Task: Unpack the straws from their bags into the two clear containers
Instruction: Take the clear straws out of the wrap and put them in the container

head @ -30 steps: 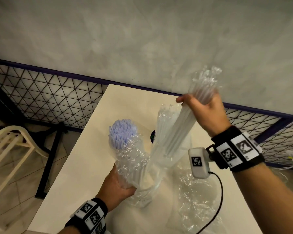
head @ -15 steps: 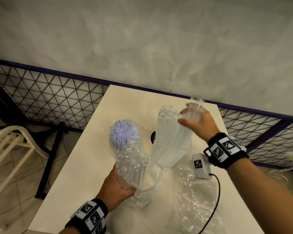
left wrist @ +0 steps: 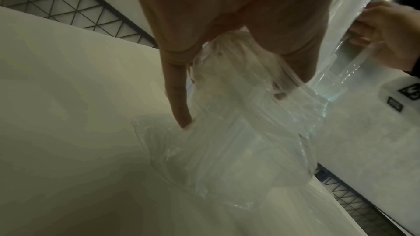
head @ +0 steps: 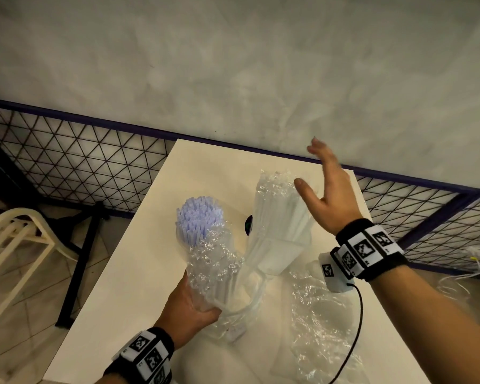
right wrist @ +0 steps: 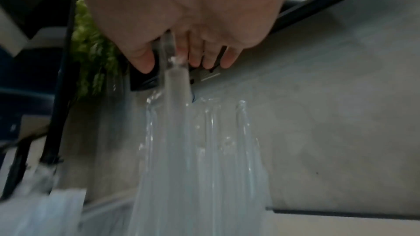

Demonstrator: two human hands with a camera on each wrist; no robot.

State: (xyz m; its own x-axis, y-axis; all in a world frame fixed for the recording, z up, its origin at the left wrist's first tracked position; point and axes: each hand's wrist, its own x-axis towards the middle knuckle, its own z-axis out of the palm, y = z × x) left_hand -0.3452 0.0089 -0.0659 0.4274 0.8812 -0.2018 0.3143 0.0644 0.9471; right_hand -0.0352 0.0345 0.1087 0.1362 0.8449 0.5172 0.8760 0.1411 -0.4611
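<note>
Having dropped its clear straws [head: 281, 214] into the far container [head: 279, 252], the right hand [head: 326, 194] is lifting away, fingers spread; the left hand [head: 190, 309] is gripping the bagged lilac straws [head: 198, 220]; they look light and slippery, best clasped mid-bundle.

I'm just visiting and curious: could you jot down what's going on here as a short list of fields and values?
Place: white table by a grey wall
Left hand: grips the bagged purple straws
Right hand: open, raised beside the clear straws, holding nothing
Clear straws: upright in a clear container
Loose wrap: crumpled on the table
</note>
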